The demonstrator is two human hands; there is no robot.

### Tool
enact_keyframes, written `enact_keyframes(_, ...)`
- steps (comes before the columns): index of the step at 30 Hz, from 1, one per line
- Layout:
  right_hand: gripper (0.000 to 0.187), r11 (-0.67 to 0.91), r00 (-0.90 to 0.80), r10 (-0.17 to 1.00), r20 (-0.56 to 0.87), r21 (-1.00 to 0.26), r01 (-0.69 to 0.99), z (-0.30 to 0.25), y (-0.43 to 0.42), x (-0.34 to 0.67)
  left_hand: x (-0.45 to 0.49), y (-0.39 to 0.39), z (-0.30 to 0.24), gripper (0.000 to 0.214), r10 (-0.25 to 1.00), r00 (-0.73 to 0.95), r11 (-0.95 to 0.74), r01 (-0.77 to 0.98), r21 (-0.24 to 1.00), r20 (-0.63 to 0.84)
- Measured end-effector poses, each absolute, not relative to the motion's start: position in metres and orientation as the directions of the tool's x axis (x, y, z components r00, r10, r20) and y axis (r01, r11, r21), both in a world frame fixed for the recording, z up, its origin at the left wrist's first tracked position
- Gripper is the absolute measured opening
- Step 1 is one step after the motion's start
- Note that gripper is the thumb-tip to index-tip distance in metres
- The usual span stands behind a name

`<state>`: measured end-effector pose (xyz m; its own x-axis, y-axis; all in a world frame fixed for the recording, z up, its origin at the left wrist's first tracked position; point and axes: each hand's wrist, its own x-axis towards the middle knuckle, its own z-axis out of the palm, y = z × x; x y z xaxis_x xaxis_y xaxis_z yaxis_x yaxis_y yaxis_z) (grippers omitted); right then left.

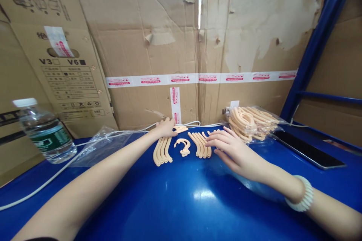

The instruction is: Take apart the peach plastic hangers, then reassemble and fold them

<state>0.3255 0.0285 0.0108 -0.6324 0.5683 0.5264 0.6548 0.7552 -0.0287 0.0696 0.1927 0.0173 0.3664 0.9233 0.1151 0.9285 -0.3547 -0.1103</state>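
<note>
Several beige curved plastic hooks lie on the blue table [181,203]. One group [162,151] lies in a row at the left, a loose hook [183,146] sits in the middle, and another row [200,144] lies to the right. My left hand [166,128] reaches to the far side, fingers curled over the top of the left row and next to a hook [181,129] by the cardboard. My right hand [230,147] lies flat with fingers stretched out, touching the right row. A white bead bracelet [304,194] is on my right wrist.
A clear bag full of beige hooks [251,122] lies at the back right. A dark phone [307,150] lies further right. A water bottle [45,131] and an empty plastic bag [107,141] are at the left. A white cable [42,186] crosses the table. Cardboard walls [158,45] stand behind.
</note>
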Motion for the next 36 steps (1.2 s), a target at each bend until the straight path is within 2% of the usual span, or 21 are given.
enact_keyframes(6, 0.030, 0.749, -0.624, 0.574, 0.530, -0.032, 0.661, 0.010, 0.033, 0.329, 0.077, 0.179, 0.026, 0.036, 0.839, 0.478, -0.441, 0.877, -0.189, 0.259)
enact_keyframes(9, 0.025, 0.735, -0.560, 0.608, 0.562, -0.132, 0.665, 0.009, 0.034, 0.329, 0.077, 0.165, 0.035, 0.036, 0.789, 0.514, -0.479, 0.857, -0.189, 0.337)
enact_keyframes(10, 0.023, 0.713, -0.499, 0.643, 0.580, -0.217, 0.666, 0.008, 0.034, 0.328, 0.077, 0.157, 0.037, 0.037, 0.770, 0.524, -0.494, 0.851, -0.180, 0.363)
enact_keyframes(12, 0.024, 0.628, -0.334, 0.756, 0.563, -0.480, 0.612, 0.008, 0.032, 0.323, 0.074, 0.135, 0.037, 0.047, 0.727, 0.547, -0.538, 0.830, -0.151, 0.416)
enact_keyframes(14, 0.035, 0.456, -0.214, 0.890, 0.403, -0.781, 0.427, 0.007, 0.027, 0.312, 0.070, 0.105, 0.030, 0.058, 0.681, 0.568, -0.588, 0.800, -0.118, 0.462)
enact_keyframes(15, 0.040, 0.341, -0.216, 0.934, 0.285, -0.891, 0.298, 0.007, 0.023, 0.305, 0.068, 0.087, 0.023, 0.060, 0.659, 0.581, -0.614, 0.783, -0.105, 0.479)
enact_keyframes(17, 0.047, 0.115, -0.323, 0.943, 0.084, -0.990, 0.080, 0.006, 0.012, 0.290, 0.062, 0.052, 0.007, 0.059, 0.602, 0.608, -0.670, 0.737, -0.086, 0.518)
enact_keyframes(19, 0.049, 0.013, -0.422, 0.906, 0.010, -1.000, 0.003, 0.005, -0.001, 0.275, 0.055, 0.022, -0.009, 0.059, 0.432, 0.652, -0.800, 0.597, -0.070, 0.624)
enact_keyframes(20, 0.047, 0.013, -0.441, 0.898, 0.007, -1.000, 0.012, 0.004, -0.007, 0.269, 0.052, 0.011, -0.015, 0.061, 0.426, 0.649, -0.824, 0.567, -0.026, 0.631)
enact_keyframes(25, 0.039, 0.133, -0.368, 0.928, 0.059, -0.974, 0.181, -0.001, -0.020, 0.258, 0.043, -0.008, -0.025, 0.059, 0.554, 0.556, -0.812, 0.526, 0.254, 0.620)
enact_keyframes(29, 0.034, 0.248, -0.315, 0.936, 0.157, -0.929, 0.275, -0.002, -0.019, 0.262, 0.045, -0.006, -0.021, 0.022, 0.690, 0.430, -0.721, 0.476, 0.503, 0.582)
enact_keyframes(32, 0.032, 0.281, -0.312, 0.933, 0.181, -0.907, 0.314, -0.003, -0.019, 0.265, 0.047, -0.007, -0.021, 0.008, 0.752, 0.375, -0.658, 0.474, 0.585, 0.543)
enact_keyframes(36, 0.030, 0.234, -0.358, 0.925, 0.125, -0.931, 0.279, -0.004, -0.019, 0.267, 0.048, -0.011, -0.021, 0.012, 0.799, 0.369, -0.601, 0.460, 0.653, 0.475)
